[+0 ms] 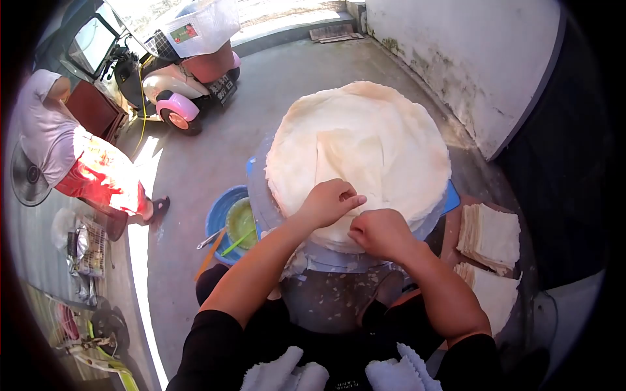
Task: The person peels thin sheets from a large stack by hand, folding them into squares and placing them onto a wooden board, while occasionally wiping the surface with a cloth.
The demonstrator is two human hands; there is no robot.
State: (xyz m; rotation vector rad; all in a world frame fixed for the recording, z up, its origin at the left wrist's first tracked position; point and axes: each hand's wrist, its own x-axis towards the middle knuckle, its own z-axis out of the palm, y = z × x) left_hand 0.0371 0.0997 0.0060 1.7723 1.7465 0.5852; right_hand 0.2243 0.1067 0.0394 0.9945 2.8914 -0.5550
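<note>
In front of me stands a thick round stack of pale, thin dough sheets (417, 146) with ragged edges. A folded, roughly rectangular dough sheet (349, 159) lies on top, towards the middle. My left hand (330, 203) is closed at its near end, with thumb and fingers pinched together. Just to the right and nearer me, my right hand (385, 233) is also closed, its fingers curled on the thin dough sheet by the stack's front edge. The fingertips partly hide what they pinch.
Cut dough stacks (489, 238) lie on a board at the right. At the left, a blue basin (217, 212) holds a green bowl (241, 221) with utensils. A seated person (59, 140), a fan (29, 176) and a three-wheeled scooter (179, 85) are farther off. A white wall (469, 58) stands behind.
</note>
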